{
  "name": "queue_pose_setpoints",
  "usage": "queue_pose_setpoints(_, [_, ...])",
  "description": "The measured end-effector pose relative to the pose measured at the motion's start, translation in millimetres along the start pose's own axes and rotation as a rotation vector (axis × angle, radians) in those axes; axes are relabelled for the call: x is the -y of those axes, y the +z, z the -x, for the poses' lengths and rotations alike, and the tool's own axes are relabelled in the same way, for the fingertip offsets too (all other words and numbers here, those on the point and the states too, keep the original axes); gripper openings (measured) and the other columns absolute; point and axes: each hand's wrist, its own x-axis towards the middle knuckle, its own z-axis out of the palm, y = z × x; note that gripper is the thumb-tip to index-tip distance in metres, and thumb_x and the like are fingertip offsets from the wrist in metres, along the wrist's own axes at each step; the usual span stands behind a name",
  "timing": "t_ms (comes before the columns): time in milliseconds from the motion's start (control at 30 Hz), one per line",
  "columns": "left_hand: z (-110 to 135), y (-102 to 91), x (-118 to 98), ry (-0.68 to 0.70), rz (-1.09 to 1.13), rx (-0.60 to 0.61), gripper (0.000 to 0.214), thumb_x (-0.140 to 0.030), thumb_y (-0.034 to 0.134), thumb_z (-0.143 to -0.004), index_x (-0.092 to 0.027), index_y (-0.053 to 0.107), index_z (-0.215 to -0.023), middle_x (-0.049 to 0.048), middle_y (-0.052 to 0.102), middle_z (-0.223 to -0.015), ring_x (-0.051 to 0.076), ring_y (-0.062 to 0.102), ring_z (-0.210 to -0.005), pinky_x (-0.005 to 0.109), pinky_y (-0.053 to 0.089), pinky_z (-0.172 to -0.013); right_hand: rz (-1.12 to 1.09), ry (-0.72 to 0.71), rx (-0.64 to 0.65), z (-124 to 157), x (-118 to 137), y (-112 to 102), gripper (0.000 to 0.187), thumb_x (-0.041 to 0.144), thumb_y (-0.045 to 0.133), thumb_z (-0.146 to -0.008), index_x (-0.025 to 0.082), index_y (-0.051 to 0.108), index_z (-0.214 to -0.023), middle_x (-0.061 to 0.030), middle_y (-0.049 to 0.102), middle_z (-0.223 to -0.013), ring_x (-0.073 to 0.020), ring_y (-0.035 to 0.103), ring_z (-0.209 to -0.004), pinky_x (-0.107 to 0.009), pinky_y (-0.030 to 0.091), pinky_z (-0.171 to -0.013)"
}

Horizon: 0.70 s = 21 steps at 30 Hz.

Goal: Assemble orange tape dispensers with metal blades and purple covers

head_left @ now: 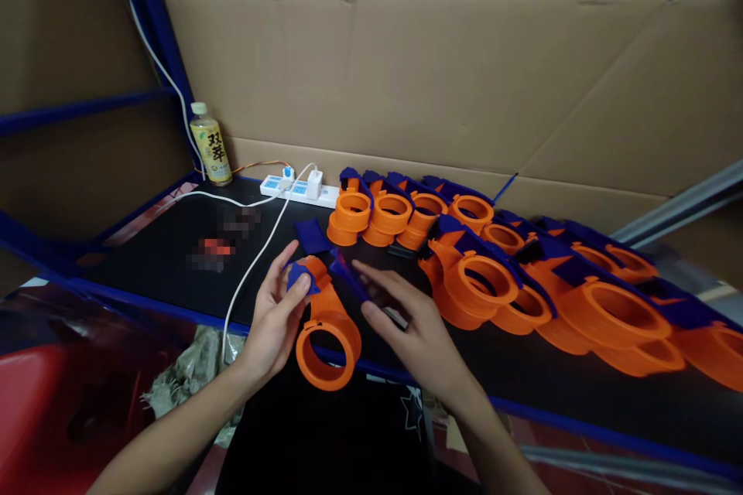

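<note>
So the left hand (275,309) comes in from the lower left, forearm angled up, thumb pressed across the blue top end of an orange tape dispenser (330,329) and the index finger sticking up past it. That one's a proper closed grip. The right hand (409,325) reaches in from the other side, back of the hand mostly up, fingers pointing left toward the dispenser, thumb spread below the index finger, so it's partly open. A thin blue piece (350,276) sits right at those right fingertips, but it's pretty blurry and I honestly can't tell if they've got hold of it or are just touching it. The dispenser itself is between the two hands, its ring hanging down toward the person near the front edge of the black table (580,394), tilted a bit. Count-wise: one dispenser in hand, one flat blue piece (312,236) lying just beyond the left hand, and a whole crowd of orange-and-blue dispensers (481,282) over on the right, easily ten or more, though they overlap and stack so an exact number's not happening. Toward the back there's one yellow-labelled bottle (211,147) and one white power strip (299,189) with two plugs in it.
</note>
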Motion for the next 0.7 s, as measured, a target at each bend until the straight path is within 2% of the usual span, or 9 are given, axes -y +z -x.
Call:
queue_pose_setpoints(133, [3.6, 1.4, -0.1, 0.023, -0.025, 0.01, 0.069, -0.035, 0.08, -0.08, -0.031, 0.053, -0.143, 0.0068, 0.066, -0.132, 0.024, 0.065, -0.118, 0.037, 0.051, -0.104, 0.031, 0.016, -0.011, 19.7, 11.7, 7.8, 0.045, 0.034, 0.064, -0.095, 0.031, 0.061, -0.139, -0.0054, 0.066, -0.122, -0.0189, 0.065, -0.112, -0.034, 0.052, -0.101])
queue_pose_setpoints(300, [6.6, 2.8, 1.4, 0.093, -0.046, -0.013, 0.062, -0.035, 0.082, -0.078, -0.028, 0.059, -0.136, 0.0079, 0.066, -0.134, 0.027, 0.058, -0.13, 0.04, 0.045, -0.112, 0.095, 0.007, -0.028, 25.6, 10.3, 14.8, 0.044, 0.034, 0.062, -0.095, 0.031, 0.061, -0.139, -0.006, 0.065, -0.121, -0.0189, 0.065, -0.111, -0.033, 0.053, -0.1])
queue_pose_setpoints(433, [6.4, 3.0, 3.6, 0.095, -0.028, -0.014, 0.063, -0.033, 0.082, -0.078, -0.028, 0.058, -0.135, 0.0093, 0.066, -0.133, 0.03, 0.059, -0.129, 0.043, 0.047, -0.11, 0.124, 0.004, -0.023, 29.8, 7.8, 12.7, 0.044, 0.034, 0.061, -0.096, 0.032, 0.06, -0.14, -0.0059, 0.065, -0.121, -0.0188, 0.064, -0.112, -0.032, 0.053, -0.099])
queue_pose_setpoints(700, [7.4, 3.5, 7.4, 0.081, -0.032, -0.017, 0.061, -0.032, 0.082, -0.078, -0.029, 0.058, -0.134, 0.0084, 0.066, -0.129, 0.029, 0.06, -0.127, 0.042, 0.049, -0.107, 0.11, 0.012, -0.023, 33.9, 4.2, 15.0, 0.044, 0.034, 0.061, -0.095, 0.032, 0.061, -0.14, -0.0064, 0.064, -0.121, -0.0195, 0.064, -0.11, -0.034, 0.053, -0.099])
